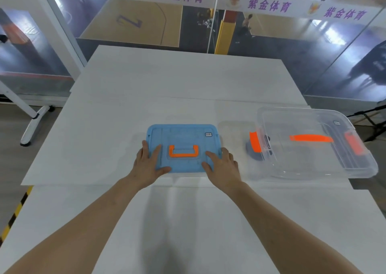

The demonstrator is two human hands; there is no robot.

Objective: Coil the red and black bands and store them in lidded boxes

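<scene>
A blue lid (183, 133) with an orange handle (183, 151) lies flat in the middle of the white table (167, 81). What is beneath it is hidden. My left hand (147, 165) grips its near left corner, fingers on top and thumb along the front edge. At the near right corner, my right hand (222, 166) holds it the same way. To the right stands a clear box (313, 158) with a clear lid, orange latches (255, 142) and an orange handle (311, 138). A dark shape (253, 151) shows through its left wall. No red band is visible.
The table's front edge lies just below the blue lid, with a lower white surface (188, 221) toward me. Glass panels (146, 23) stand behind the table. A black-and-yellow floor stripe (15, 213) runs at the left.
</scene>
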